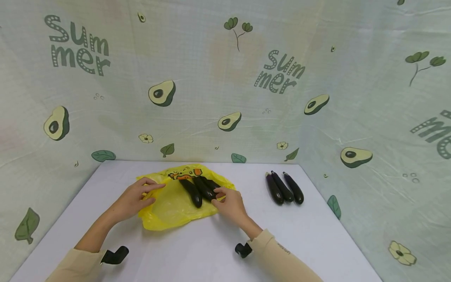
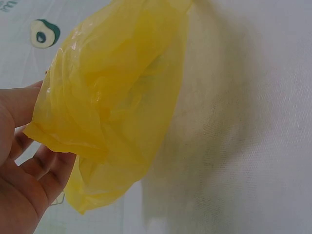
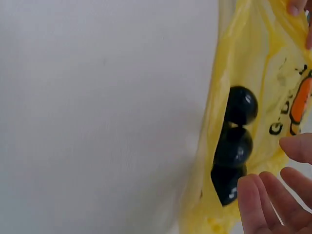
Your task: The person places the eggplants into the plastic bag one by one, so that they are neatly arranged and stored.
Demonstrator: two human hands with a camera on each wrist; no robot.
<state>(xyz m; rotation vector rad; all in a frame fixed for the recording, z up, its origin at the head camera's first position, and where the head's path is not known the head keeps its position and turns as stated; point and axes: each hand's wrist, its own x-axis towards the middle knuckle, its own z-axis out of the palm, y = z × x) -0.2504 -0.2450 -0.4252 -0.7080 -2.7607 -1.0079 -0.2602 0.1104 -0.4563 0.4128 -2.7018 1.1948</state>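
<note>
A yellow plastic bag (image 1: pixel 165 209) with a printed orange-and-black design lies spread on the table, its mouth toward the person. Three dark eggplants (image 1: pixel 193 195) rest on it side by side; their rounded ends (image 3: pixel 242 106) show in the right wrist view. My left hand (image 1: pixel 135 197) is at the bag's left edge, fingers extended and apart; the left wrist view has the bag's film (image 2: pixel 117 102) in front of some fingers. Beside the rightmost eggplant, my right hand (image 1: pixel 230 203) has its thumb and fingers apart, with nothing between them.
Three more eggplants (image 1: pixel 283 188) lie side by side on the white table (image 1: pixel 303 239), right of the bag. A printed cloth (image 1: pixel 197 58) with avocados and lettering hangs behind and at the sides. Black wrist mounts (image 1: pixel 116 255) stick out by the sleeves.
</note>
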